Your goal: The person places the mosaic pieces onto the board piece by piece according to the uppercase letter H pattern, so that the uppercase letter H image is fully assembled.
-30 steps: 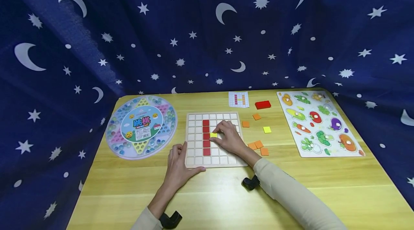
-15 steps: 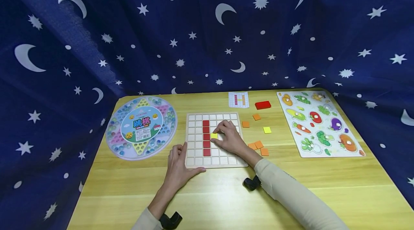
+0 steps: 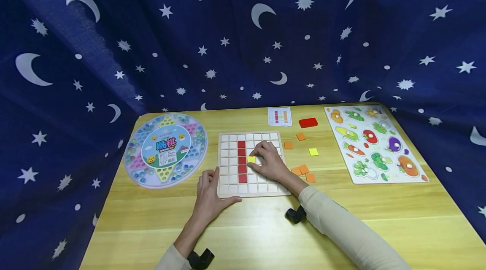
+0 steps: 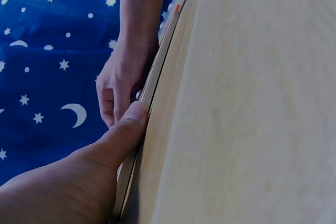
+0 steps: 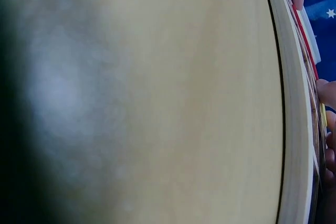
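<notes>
A square wooden grid board (image 3: 281, 135) lies mid-table, with a column of several red tiles (image 3: 242, 168) in its cells. To the right of that column, a yellow tile (image 3: 251, 159) sits between the thumb and fingers of my right hand (image 3: 270, 162), which pinches it at the board. My left hand (image 3: 208, 197) rests at the board's front left corner, thumb along the front edge and index finger along the left edge. The left wrist view has the left thumb (image 4: 118, 137) pressed to the board's side. Only a sliver of the yellow tile (image 5: 323, 114) appears in the right wrist view.
Right of the board lie several orange tiles (image 3: 310, 177), another yellow tile (image 3: 313, 152) and a red block or stack (image 3: 308, 122). A pattern card (image 3: 279, 117) lies behind. A round Chinese checkers board (image 3: 201, 152) is at left, a vegetable puzzle board (image 3: 364, 173) at right.
The right hand and the pinched yellow tile have shifted very slightly right, away from the red column. The left hand has stayed at the board's corner.
</notes>
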Available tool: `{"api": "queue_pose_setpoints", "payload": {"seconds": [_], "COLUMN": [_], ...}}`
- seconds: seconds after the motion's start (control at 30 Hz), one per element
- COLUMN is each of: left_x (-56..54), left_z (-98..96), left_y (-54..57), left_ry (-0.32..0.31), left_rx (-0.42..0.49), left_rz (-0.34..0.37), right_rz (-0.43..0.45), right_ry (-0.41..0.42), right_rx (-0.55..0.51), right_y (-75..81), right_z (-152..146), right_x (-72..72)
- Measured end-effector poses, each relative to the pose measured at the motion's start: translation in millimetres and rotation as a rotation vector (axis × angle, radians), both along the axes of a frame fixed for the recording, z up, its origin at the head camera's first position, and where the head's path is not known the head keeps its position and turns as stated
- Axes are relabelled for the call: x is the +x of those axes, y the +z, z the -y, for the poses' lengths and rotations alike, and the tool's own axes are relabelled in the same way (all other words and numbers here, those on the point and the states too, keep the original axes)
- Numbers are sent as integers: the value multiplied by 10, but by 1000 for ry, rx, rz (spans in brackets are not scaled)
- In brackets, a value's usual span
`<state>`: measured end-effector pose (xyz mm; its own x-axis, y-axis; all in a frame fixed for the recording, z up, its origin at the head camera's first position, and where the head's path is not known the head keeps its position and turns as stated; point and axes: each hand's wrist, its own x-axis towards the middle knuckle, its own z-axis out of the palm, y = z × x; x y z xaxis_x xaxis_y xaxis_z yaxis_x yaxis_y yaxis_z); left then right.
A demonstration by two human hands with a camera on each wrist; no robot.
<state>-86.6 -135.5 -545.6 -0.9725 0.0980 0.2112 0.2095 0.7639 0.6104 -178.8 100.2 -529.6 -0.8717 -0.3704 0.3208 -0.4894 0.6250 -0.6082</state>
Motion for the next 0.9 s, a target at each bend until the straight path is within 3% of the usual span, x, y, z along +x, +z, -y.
{"api": "queue_pose_setpoints", "payload": {"seconds": [0.63, 0.9], "left_x": [2, 7], "left_z": [-4, -12], "left_y": [2, 8], "left_ry": [-1, -13], "left_rx": [7, 16], "left_rz": [-22, -13], "right_rz": [-43, -57], "right_ry": [15, -24], "right_rx": [34, 26], "right_y": [6, 54], "right_z": [-16, -172], "right_x": [24, 80]}}
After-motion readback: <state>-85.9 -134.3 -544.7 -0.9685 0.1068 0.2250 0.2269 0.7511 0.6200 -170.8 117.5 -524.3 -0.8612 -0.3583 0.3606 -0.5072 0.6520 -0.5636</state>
